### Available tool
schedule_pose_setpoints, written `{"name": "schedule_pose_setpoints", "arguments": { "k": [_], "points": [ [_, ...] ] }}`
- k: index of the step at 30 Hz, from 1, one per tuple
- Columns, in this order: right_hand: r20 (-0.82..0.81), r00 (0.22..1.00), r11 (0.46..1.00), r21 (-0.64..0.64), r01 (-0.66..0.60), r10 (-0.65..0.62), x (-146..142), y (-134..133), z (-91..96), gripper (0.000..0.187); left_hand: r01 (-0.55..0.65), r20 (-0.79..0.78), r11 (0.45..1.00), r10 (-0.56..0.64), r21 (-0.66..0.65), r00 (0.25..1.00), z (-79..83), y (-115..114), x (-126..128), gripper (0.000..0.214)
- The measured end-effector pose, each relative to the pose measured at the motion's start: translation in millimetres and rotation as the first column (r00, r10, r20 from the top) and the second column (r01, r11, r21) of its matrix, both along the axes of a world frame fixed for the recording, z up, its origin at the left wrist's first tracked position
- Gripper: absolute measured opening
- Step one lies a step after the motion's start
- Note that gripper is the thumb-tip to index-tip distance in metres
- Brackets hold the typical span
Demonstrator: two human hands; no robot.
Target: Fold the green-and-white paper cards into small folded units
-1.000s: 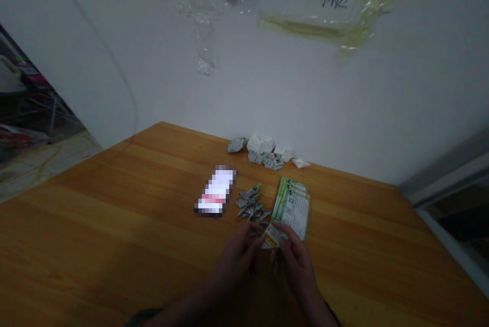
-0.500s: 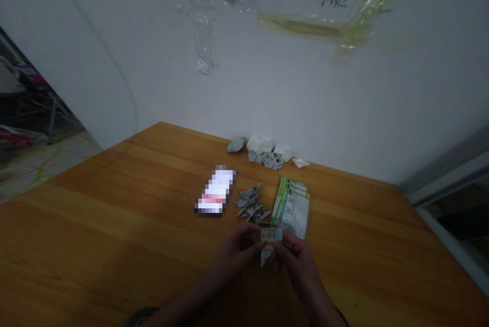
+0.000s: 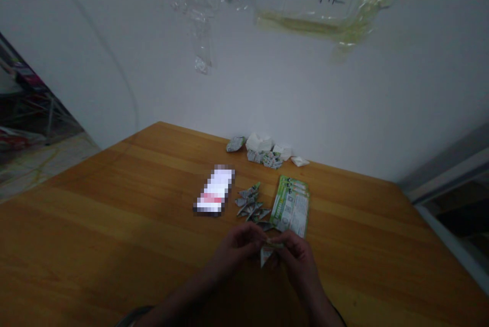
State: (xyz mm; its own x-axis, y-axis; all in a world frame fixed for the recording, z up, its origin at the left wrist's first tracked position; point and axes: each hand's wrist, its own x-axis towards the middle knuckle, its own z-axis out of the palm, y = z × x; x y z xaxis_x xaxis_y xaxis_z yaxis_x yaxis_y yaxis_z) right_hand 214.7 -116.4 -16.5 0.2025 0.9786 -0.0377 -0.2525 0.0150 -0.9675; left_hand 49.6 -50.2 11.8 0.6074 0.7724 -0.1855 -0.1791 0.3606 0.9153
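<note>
Both hands meet at the near side of the table (image 3: 133, 205), pinched nearly closed on one small printed slip (image 3: 266, 254). The left hand (image 3: 244, 246) grips its upper edge with thumb and fingertips; the right hand (image 3: 298, 255) has thumb and forefinger on the other side, its remaining fingers curled beneath. The slip is held up between them, already partly folded, a narrow point hanging toward six o'clock – how many layers it has, I cannot tell.

Taking the slip as the clock's centre, folded pieces (image 3: 250, 210) cluster at eleven, near the fingers, and a stack of green-edged cards (image 3: 292, 210) lies at one. A phone (image 3: 214, 189) rests between ten and eleven, its screen blurred out. Farther off around twelve, white wads (image 3: 260, 142) and printed wads (image 3: 272, 160) sit by the wall (image 3: 244, 87).

The step in hand looks like creasing or turning a fold. The next move, I judge, calls for lined-up edges and firm thumb pressure – one hand steadying while the other presses.
</note>
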Motion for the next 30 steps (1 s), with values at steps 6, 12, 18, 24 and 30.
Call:
{"name": "schedule_pose_setpoints", "arguments": {
  "k": [6, 12, 18, 24, 30],
  "points": [
    [0.323, 0.944, 0.995, 0.097, 0.033, -0.063, 2, -3, 7.5, 0.002, 0.066, -0.212, 0.998, -0.067, -0.012, 0.975, 6.3, 1, -2, 0.044],
    [0.412, 0.911, 0.995, 0.097, -0.021, -0.021, -3, -3, 5.8, 0.01, 0.032, -0.369, 0.972, 0.057, 0.231, 0.928, 0.8, -1, 1, 0.036],
    [0.247, 0.967, 0.99, 0.098, -0.096, 0.07, -6, -2, 12.4, 0.01, -0.005, -0.404, 0.937, 0.155, 0.348, 0.902, -1.8, -4, 2, 0.032],
    [0.225, 0.971, 0.994, -0.042, 0.097, -0.085, -4, 0, 8.2, 0.025, 0.08, -0.286, 0.923, 0.034, 0.377, 0.958, -3.5, -6, 3, 0.034],
    [0.2, 0.973, 0.989, -0.073, 0.131, -0.114, -4, 2, 6.6, 0.022, 0.129, -0.412, 0.879, 0.082, 0.458, 0.907, 3.4, -6, 0, 0.025]
  ]
}}
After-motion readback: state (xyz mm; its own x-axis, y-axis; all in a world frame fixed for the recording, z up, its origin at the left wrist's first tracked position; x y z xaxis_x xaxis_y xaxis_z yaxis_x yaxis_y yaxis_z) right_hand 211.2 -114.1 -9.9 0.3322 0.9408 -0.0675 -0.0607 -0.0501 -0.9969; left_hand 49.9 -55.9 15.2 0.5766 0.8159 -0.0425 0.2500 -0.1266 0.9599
